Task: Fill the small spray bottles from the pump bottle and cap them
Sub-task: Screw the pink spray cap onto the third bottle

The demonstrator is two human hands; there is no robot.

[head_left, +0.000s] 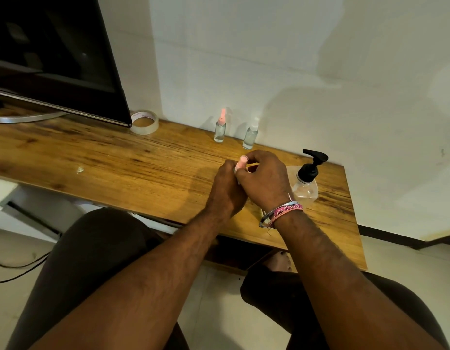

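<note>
Both hands meet over the wooden desk (118, 157), front-centre. Left hand (227, 188) is curled round the body of a small spray bottle, mostly hidden in the fist; only a sliver of clear plastic shows. Right hand (265, 180) has fingers bent over the pink spray cap (242, 162), pinching it at the top of that bottle. Looks like the capping step, prob. twisting the cap down, tho can't tell how far it's seated.

Two other small bottles stand upright at the back by the wall, near each other but apart: pink-capped spray bottle (220, 127) and clear-capped spray bottle (251, 133), both w/ clear liquid inside. So approx. two done, third in hand. Pump bottle (306, 180), black pump head, sits just right of the right hand, close to the wrist w/ its bangle (274, 213).

Risks: cap going on cross-threaded or tilted, since the bottle is held off-vertical, would leak later. Squeezing the body too hard w/ cap loose could push liquid out. Right wrist pulling back could knock the pump bottle, it's v. close.

Tape roll (144, 121) and monitor (54, 54) sit at back left, well clear
</note>
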